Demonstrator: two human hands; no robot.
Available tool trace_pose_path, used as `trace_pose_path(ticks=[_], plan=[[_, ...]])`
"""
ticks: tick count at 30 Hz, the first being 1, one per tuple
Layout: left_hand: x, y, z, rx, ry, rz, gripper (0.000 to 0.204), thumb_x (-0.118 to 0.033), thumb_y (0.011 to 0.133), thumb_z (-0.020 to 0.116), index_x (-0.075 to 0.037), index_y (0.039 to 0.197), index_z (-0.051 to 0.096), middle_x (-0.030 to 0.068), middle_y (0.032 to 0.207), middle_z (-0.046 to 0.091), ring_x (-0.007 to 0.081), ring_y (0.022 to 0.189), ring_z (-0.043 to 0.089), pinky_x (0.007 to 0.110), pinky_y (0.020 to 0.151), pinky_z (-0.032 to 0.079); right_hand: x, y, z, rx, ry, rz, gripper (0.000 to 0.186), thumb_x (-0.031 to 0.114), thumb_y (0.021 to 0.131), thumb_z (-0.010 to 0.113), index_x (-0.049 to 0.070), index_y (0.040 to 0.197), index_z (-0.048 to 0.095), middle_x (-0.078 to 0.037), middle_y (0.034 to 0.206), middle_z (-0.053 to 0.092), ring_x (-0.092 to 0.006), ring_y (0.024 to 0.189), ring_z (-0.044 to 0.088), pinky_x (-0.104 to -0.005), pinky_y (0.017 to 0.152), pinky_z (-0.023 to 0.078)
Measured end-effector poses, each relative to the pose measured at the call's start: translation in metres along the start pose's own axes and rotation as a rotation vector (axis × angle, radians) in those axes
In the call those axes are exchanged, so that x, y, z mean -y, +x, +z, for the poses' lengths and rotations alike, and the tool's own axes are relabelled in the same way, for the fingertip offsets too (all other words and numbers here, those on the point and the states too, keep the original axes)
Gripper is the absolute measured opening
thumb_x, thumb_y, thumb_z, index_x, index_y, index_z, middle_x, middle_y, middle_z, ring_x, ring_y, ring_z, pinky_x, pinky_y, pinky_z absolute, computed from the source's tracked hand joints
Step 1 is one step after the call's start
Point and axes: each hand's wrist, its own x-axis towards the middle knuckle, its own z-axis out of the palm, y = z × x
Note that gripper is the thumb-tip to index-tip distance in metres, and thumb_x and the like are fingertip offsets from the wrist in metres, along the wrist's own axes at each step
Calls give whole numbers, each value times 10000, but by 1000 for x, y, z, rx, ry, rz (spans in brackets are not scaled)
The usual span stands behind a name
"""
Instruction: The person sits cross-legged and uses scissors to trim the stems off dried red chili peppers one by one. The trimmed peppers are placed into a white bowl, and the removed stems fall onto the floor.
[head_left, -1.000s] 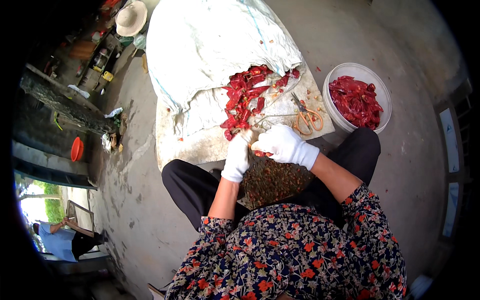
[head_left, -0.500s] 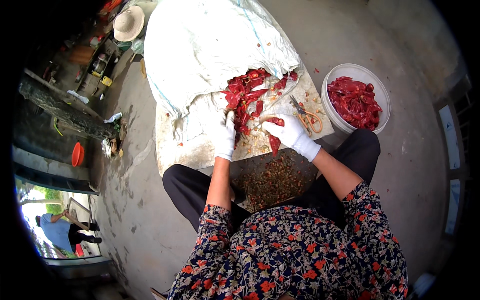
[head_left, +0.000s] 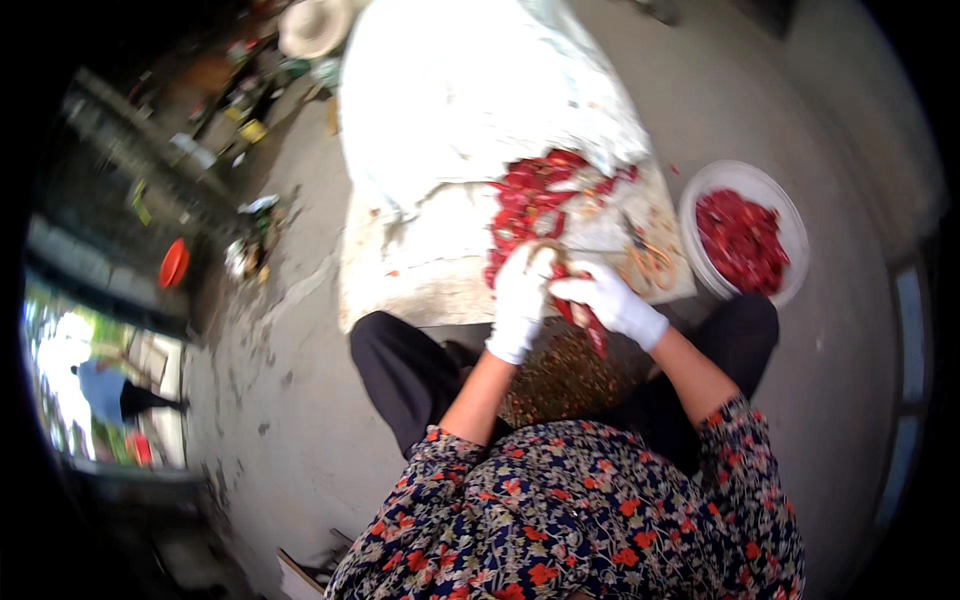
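Note:
Both my hands wear white gloves and have come together over the near edge of a pale board [head_left: 430, 292]. My right hand [head_left: 612, 300] is closed round red chili peppers [head_left: 592, 328], whose tips hang below its fingers. Close against it, my left hand [head_left: 522, 302] has its fingers closed at the upper end of a red chili pepper; motion blur hides the exact grip. Just beyond my hands, a pile of red chili peppers [head_left: 530, 200] spills from the mouth of a large white woven sack [head_left: 480, 95]. Orange-handled scissors [head_left: 652, 264] lie on the board to the right.
A white bucket [head_left: 690, 225] of red chili peppers stands right of the board. Between my knees is a heap of stems and scraps [head_left: 560, 385]. An orange basin [head_left: 174, 263] and a straw hat [head_left: 314, 27] are at the left. A person [head_left: 105, 388] stands beyond a doorway.
My left hand has moved from the pile rightward to meet my right hand. The peppers in my right hand now hang between both hands. The whole view has shifted and blurred.

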Motion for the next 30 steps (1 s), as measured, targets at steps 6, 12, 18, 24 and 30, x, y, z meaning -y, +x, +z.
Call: trace_pose_path(ticks=[6, 12, 18, 24, 30], plan=[[51, -9, 21, -28, -292, -169, 329, -328, 1066, 639, -26, 1189, 682, 84, 1006, 698, 188, 895, 645, 370, 831, 543, -7, -6, -5, -165, -1044, -341, 81, 175, 908, 725, 100, 937, 712, -79, 740, 665, -248, 591, 610, -392, 560, 479], [94, -16, 12, 185, -341, -262, 445, -447, 1057, 641, -19, 1157, 707, 128, 1144, 746, 232, 1029, 700, 392, 875, 549, 40, -32, 52, -53, -1037, -621, 235, 44, 788, 706, 93, 1009, 770, -101, 851, 687, -282, 746, 679, -404, 681, 531], [60, 64, -21, -129, 572, -63, 624, -338, 928, 711, -70, 1458, 516, 204, 1327, 643, 415, 1142, 665, 466, 955, 553, 32, -28, 11, -265, -212, -217, 170, 130, 935, 759, 56, 1062, 672, 31, 916, 639, -56, 795, 574, -233, 734, 485], [109, 124, -12, 95, 757, -329, 617, -230, 886, 726, -98, 1454, 524, 208, 1342, 633, 409, 1112, 700, 505, 925, 564, 30, -11, 3, -248, -54, -185, 140, 184, 983, 712, 83, 1027, 626, 35, 858, 578, -68, 777, 510, -249, 724, 425], [84, 100, -1, 14, 736, -80, 229, -261, 885, 692, -115, 1060, 691, 181, 998, 726, 392, 926, 729, 514, 810, 580, 35, -13, -1, -299, 50, -148, 269, 108, 958, 713, 41, 1204, 629, -26, 1028, 689, -110, 885, 650, -272, 785, 523]])
